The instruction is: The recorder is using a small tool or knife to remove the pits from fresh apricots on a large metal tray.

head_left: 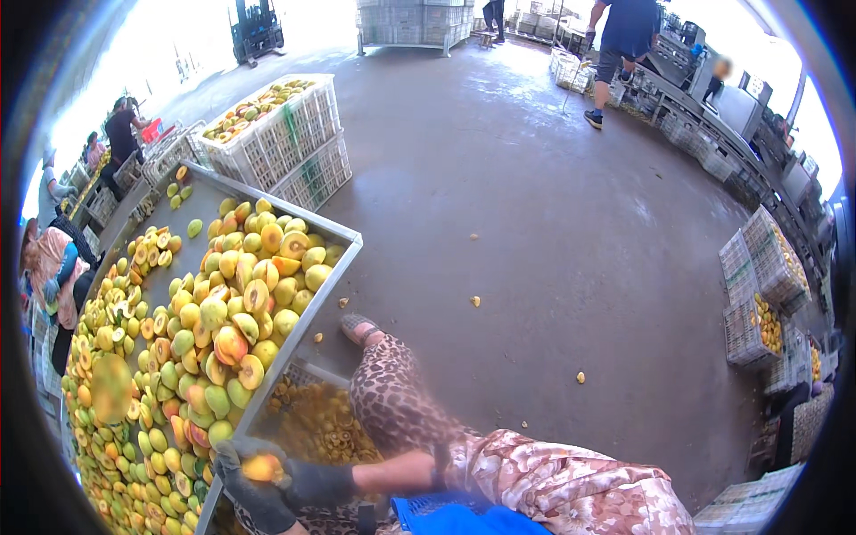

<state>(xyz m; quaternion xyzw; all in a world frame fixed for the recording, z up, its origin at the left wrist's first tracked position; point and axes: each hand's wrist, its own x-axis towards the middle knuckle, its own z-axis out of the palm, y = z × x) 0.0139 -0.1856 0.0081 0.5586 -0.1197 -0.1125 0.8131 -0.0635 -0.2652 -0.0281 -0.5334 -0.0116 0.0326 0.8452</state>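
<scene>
Both my hands wear dark grey gloves and meet at the near edge of a metal-rimmed table (294, 343). My left hand (248, 501) is closed round a yellow-orange peach (262, 467). Against the peach's right side is my right hand (314, 482), its fingers curled and partly blurred; whatever else they hold is hidden. Piled over the table are whole and halved yellow-green peaches (214, 312), some cut faces showing brown centres. Below the table's edge, beside my leg, a crate (321, 373) contains many small brownish pieces, apparently pits.
Stacked white crates of fruit (312, 169) stand beyond the table. Co-workers (58, 267) are along the left side. A person (624, 36) walks near machinery (713, 116) at far right. More crates (749, 330) line the right. Bits of fruit (475, 301) lie on the floor.
</scene>
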